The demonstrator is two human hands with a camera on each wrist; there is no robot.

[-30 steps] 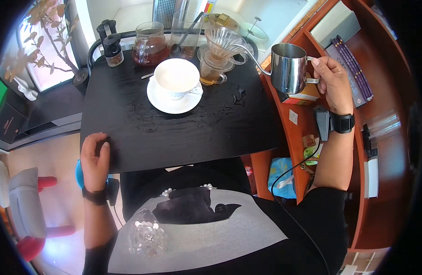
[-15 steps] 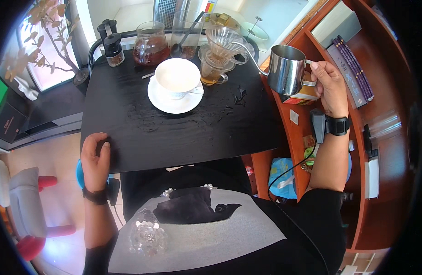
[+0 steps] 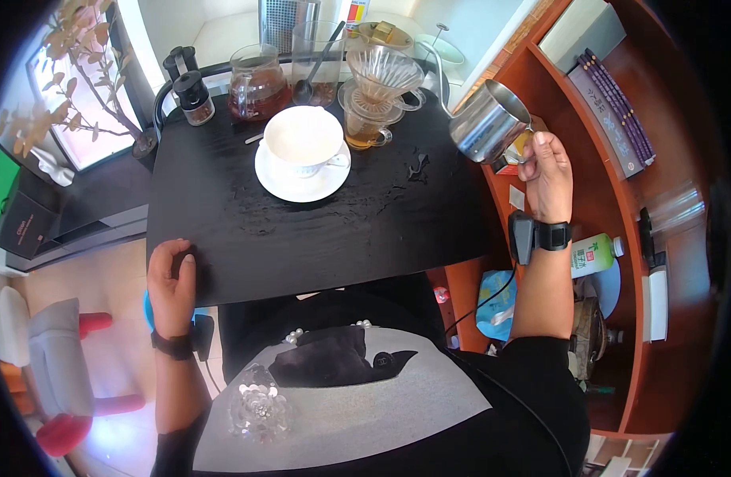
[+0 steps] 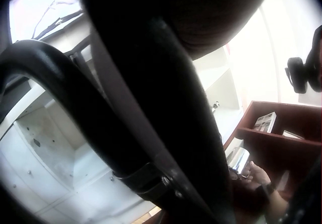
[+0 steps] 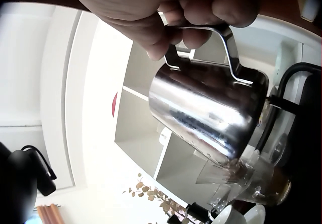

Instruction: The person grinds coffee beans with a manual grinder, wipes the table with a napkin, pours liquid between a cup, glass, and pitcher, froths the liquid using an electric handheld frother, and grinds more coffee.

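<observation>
By its handle, the right hand (image 3: 550, 171) grips a steel gooseneck kettle (image 3: 485, 123), tilted, off the table's right edge. In the right wrist view the fingers of the right hand (image 5: 201, 17) curl round the handle of the kettle (image 5: 206, 110). The thin spout rises near the ribbed glass dripper (image 3: 381, 73), which stands on a glass cup (image 3: 364, 129) holding amber liquid. A white cup (image 3: 303, 137) sits on a white saucer (image 3: 302, 185). The left hand (image 3: 173, 288) rests at the table's left front edge, loosely curled, holding nothing.
Behind the cup on the black table (image 3: 334, 238) stand a glass pot (image 3: 258, 87) of reddish liquid, a tall glass (image 3: 316, 75) with a black spoon and a black-topped grinder (image 3: 194, 99). Small puddles lie right of the saucer. A red-brown shelf (image 3: 620, 318) runs along the right.
The right hand has moved left and down, and the kettle has gone from nearly upright to tilted. The head view has shifted slightly; the left hand stays at the table edge.
</observation>
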